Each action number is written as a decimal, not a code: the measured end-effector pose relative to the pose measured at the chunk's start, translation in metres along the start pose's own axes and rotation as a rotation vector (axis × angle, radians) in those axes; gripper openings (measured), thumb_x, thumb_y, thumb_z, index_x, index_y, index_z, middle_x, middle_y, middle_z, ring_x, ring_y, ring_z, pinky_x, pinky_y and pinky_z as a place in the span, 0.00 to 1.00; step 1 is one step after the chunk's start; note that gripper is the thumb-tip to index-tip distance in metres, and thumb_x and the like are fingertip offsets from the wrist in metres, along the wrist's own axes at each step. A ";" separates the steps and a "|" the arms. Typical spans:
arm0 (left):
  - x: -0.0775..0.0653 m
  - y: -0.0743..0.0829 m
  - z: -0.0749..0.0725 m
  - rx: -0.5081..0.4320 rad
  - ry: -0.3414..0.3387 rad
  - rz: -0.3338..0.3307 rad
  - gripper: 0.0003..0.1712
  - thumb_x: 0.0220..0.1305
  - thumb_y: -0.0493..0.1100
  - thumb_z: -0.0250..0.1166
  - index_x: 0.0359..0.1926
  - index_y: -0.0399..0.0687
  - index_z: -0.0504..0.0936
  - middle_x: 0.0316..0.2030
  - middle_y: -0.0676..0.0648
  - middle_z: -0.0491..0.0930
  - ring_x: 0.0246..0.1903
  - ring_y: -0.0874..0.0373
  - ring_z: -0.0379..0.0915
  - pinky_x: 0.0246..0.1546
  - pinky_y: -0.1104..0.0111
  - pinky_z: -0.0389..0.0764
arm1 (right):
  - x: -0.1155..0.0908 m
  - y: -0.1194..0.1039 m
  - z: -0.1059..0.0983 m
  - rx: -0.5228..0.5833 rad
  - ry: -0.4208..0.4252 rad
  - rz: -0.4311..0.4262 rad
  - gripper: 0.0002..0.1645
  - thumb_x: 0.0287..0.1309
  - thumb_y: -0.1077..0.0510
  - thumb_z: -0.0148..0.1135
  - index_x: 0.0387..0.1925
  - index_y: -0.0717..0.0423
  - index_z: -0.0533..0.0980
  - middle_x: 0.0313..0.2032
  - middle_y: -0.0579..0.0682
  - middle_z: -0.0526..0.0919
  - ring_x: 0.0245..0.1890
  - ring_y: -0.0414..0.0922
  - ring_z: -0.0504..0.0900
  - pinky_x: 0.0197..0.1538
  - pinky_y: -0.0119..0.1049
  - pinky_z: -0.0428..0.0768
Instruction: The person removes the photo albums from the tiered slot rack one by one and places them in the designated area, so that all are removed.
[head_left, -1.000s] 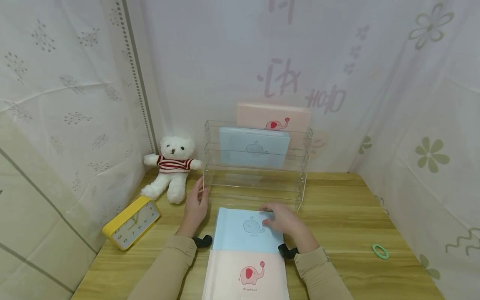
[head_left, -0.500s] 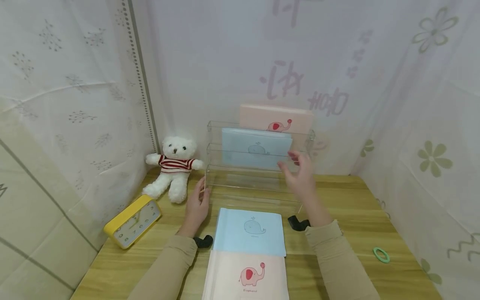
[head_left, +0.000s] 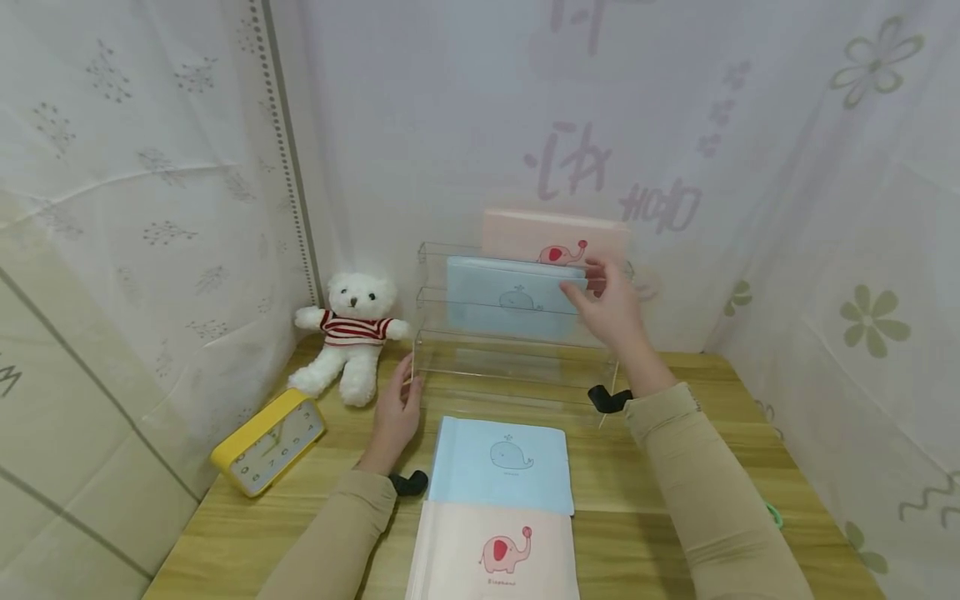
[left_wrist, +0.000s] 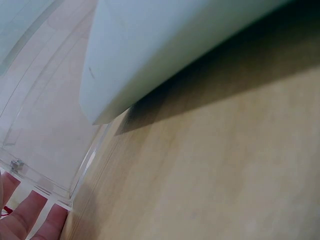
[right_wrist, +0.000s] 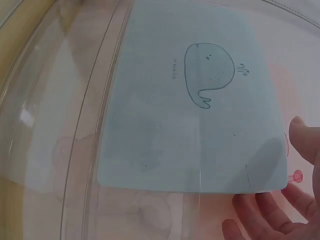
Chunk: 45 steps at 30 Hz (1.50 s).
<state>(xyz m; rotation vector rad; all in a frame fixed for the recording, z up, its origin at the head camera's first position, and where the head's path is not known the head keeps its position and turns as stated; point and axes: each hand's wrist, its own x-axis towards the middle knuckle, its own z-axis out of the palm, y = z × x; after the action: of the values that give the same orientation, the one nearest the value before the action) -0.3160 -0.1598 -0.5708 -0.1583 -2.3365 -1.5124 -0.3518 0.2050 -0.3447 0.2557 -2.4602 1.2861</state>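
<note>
A clear tiered rack (head_left: 465, 372) stands on the table. My left hand (head_left: 395, 412) grips its left side panel, and in the left wrist view the fingertips (left_wrist: 55, 217) lie along the panel's edge. In the rack sits a light-blue whale booklet (head_left: 480, 292), with a pink elephant booklet (head_left: 517, 233) in the tier behind. My right hand (head_left: 615, 308) is at the blue booklet's upper right corner. In the right wrist view its fingers (right_wrist: 255, 215) reach behind the booklet's side edge, while the thumb (right_wrist: 305, 140) stands off the top edge.
Another blue whale booklet (head_left: 465, 458) lies before the rack, overlapped by a pink elephant booklet (head_left: 457, 550). To the left are a white teddy bear (head_left: 356, 367) and a yellow alarm clock (head_left: 270, 442). A green ring (head_left: 775, 515) shows partly behind the right sleeve.
My right hand has left the blue booklet on the table and risen to the one in the rack. The left hand keeps its place at the rack's side.
</note>
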 end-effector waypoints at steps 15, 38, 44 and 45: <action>-0.001 0.003 -0.002 0.029 0.007 -0.013 0.32 0.88 0.45 0.56 0.86 0.62 0.64 0.72 0.32 0.79 0.64 0.33 0.84 0.64 0.38 0.85 | 0.017 0.002 0.032 0.155 0.012 -0.068 0.29 0.67 0.53 0.80 0.67 0.53 0.82 0.69 0.57 0.84 0.78 0.55 0.74 0.87 0.58 0.63; -0.003 0.004 0.002 0.036 0.061 0.034 0.32 0.86 0.41 0.57 0.85 0.56 0.66 0.70 0.29 0.80 0.60 0.29 0.86 0.61 0.35 0.87 | -0.029 -0.030 0.008 0.339 0.627 -0.183 0.18 0.57 0.63 0.84 0.47 0.66 0.88 0.43 0.33 0.89 0.54 0.36 0.86 0.62 0.29 0.81; -0.001 0.004 0.001 0.027 0.037 -0.008 0.31 0.87 0.44 0.57 0.85 0.59 0.66 0.72 0.32 0.79 0.63 0.32 0.84 0.65 0.37 0.85 | -0.064 -0.024 -0.011 0.521 0.800 -0.129 0.18 0.54 0.71 0.83 0.46 0.70 0.86 0.40 0.32 0.90 0.46 0.37 0.88 0.52 0.29 0.86; -0.001 0.004 0.001 0.028 0.039 -0.008 0.31 0.88 0.45 0.57 0.85 0.59 0.66 0.71 0.32 0.80 0.63 0.32 0.84 0.65 0.38 0.85 | -0.071 -0.020 -0.013 0.545 0.819 -0.112 0.18 0.54 0.72 0.82 0.46 0.70 0.86 0.40 0.34 0.90 0.46 0.38 0.88 0.51 0.30 0.87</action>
<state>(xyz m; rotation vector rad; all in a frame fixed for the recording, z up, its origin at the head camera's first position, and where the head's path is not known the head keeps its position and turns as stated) -0.3142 -0.1570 -0.5684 -0.1112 -2.3297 -1.4721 -0.2773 0.2040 -0.3499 -0.0152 -1.3844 1.5815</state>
